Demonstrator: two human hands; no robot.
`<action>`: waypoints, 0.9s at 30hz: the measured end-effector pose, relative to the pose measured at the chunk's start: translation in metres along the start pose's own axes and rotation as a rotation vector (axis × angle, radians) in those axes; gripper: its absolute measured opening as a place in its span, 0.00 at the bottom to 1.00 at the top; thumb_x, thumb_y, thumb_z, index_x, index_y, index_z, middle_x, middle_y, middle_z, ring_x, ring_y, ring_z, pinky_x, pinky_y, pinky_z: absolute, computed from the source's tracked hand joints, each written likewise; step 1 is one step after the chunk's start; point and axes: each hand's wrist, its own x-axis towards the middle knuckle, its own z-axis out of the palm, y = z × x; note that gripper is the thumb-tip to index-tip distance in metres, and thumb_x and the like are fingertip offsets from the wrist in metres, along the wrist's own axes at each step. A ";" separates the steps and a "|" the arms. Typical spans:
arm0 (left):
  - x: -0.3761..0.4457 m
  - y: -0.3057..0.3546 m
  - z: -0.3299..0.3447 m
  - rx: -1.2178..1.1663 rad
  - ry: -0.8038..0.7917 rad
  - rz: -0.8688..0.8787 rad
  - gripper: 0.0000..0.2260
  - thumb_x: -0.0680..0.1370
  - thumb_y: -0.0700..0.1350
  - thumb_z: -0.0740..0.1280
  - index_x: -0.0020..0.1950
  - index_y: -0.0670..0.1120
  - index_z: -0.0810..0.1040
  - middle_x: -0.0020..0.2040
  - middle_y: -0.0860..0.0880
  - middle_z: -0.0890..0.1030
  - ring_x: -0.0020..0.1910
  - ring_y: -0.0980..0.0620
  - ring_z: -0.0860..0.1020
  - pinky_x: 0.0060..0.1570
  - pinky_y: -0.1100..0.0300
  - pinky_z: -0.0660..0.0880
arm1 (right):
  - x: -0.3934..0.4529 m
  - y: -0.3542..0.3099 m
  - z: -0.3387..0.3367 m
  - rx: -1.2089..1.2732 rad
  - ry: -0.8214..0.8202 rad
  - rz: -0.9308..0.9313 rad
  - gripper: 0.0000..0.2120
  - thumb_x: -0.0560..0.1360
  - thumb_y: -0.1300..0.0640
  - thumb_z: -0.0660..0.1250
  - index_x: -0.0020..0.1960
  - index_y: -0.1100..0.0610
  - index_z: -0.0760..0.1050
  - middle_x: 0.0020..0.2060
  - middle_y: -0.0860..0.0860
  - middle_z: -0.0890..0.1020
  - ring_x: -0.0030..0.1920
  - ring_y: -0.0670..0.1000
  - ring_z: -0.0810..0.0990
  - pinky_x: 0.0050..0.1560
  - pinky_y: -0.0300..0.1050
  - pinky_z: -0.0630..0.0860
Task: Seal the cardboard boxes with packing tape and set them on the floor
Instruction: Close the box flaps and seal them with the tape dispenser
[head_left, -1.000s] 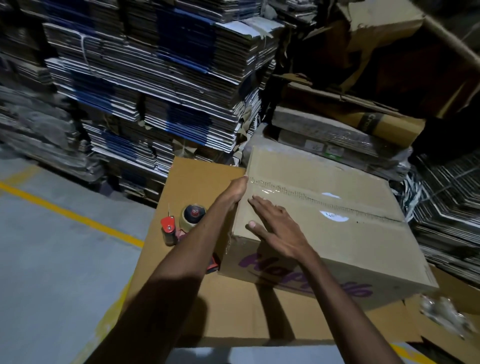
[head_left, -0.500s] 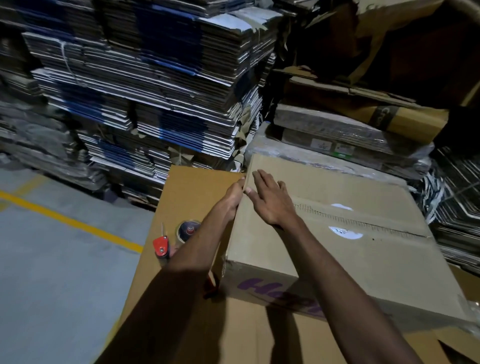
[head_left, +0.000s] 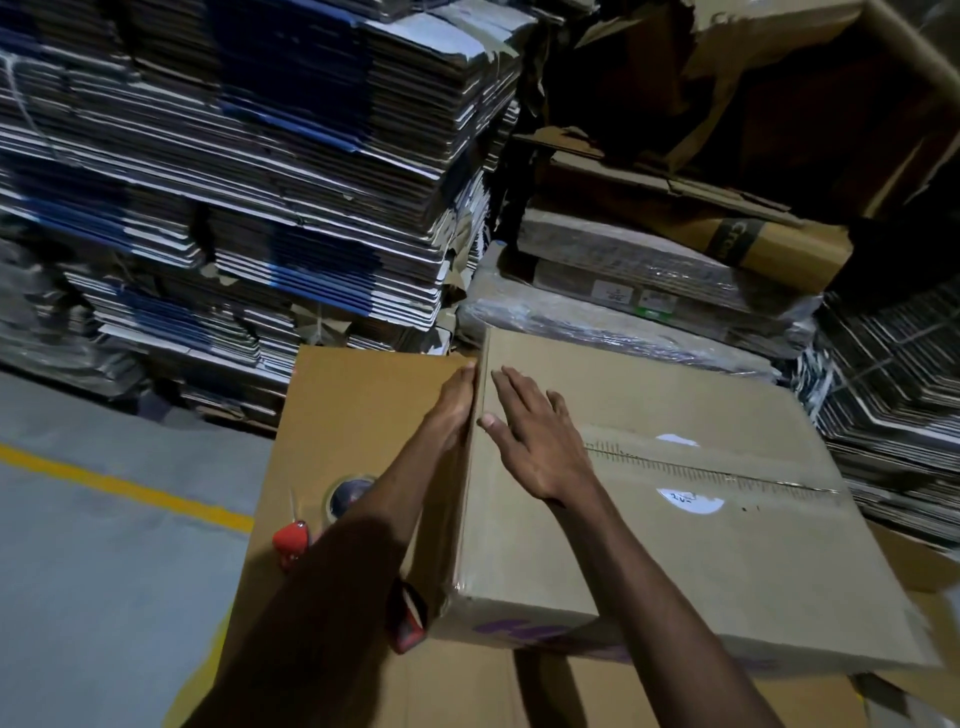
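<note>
Head view: a cardboard box (head_left: 675, 519) is seen lying on a bench (head_left: 358, 410) covered with flat cardboard, its top seam closed with clear tape (head_left: 717, 470). The right hand (head_left: 535, 441) is laid flat on the box top with fingers straight and slightly spread. The left hand (head_left: 457, 402) is pressed with straight fingers against the box's left side. A tape dispenser (head_left: 332, 512) is partly hidden behind the left forearm. Stacks of flattened cartons (head_left: 260, 182) are piled behind the bench.

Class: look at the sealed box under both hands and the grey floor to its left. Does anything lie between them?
Yes. The tape dispenser lies on the cardboard surface left of the box, between it and the floor. Both the left hand and right hand already touch the box.
</note>
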 end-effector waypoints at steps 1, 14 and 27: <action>0.006 0.002 0.001 -0.001 -0.001 0.032 0.25 0.85 0.64 0.53 0.70 0.51 0.78 0.68 0.48 0.78 0.63 0.47 0.77 0.65 0.52 0.72 | 0.001 0.001 0.000 -0.004 0.000 0.001 0.31 0.86 0.36 0.46 0.86 0.46 0.48 0.85 0.46 0.50 0.84 0.47 0.47 0.82 0.56 0.45; 0.013 0.042 -0.001 -0.151 0.006 0.015 0.18 0.87 0.51 0.54 0.52 0.45 0.80 0.52 0.45 0.85 0.45 0.49 0.80 0.43 0.55 0.73 | 0.002 0.001 0.003 0.005 0.013 0.013 0.30 0.86 0.37 0.47 0.85 0.45 0.48 0.85 0.44 0.51 0.83 0.46 0.47 0.82 0.55 0.44; 0.015 0.030 0.000 0.177 0.174 0.476 0.12 0.85 0.37 0.63 0.63 0.42 0.84 0.60 0.44 0.85 0.60 0.45 0.82 0.59 0.62 0.76 | 0.002 0.001 0.004 0.009 0.033 0.007 0.31 0.86 0.36 0.49 0.85 0.46 0.50 0.84 0.45 0.53 0.83 0.47 0.49 0.82 0.56 0.47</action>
